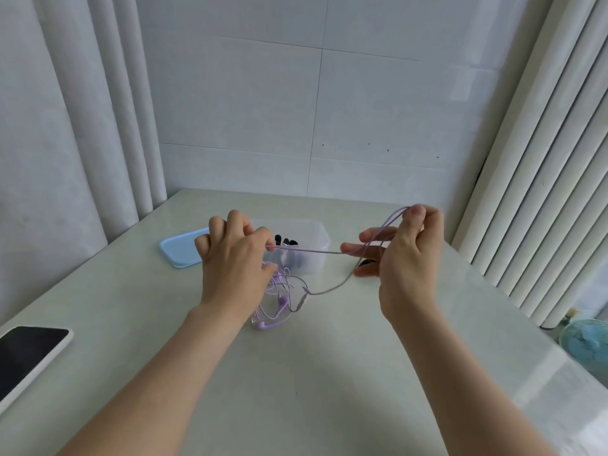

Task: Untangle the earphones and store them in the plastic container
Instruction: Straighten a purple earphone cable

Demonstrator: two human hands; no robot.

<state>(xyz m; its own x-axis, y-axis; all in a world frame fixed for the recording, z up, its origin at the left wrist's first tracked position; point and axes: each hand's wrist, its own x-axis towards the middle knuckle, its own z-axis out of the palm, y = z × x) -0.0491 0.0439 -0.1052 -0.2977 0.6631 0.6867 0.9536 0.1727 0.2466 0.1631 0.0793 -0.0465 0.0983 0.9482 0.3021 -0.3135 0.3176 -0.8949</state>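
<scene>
Purple earphones hang in a tangle above the table, their earbuds low near its surface. My left hand pinches the cable just above the tangle. From there a stretch of cable runs taut to my right hand, which pinches a loop of it between thumb and forefinger, its other fingers spread. Behind the hands stands the clear plastic container with dark items inside. Its blue lid lies beside it on the left.
A phone in a white case lies at the table's left front edge. Curtains hang on both sides and a tiled wall rises behind the table. A small fan stands on the floor at the right.
</scene>
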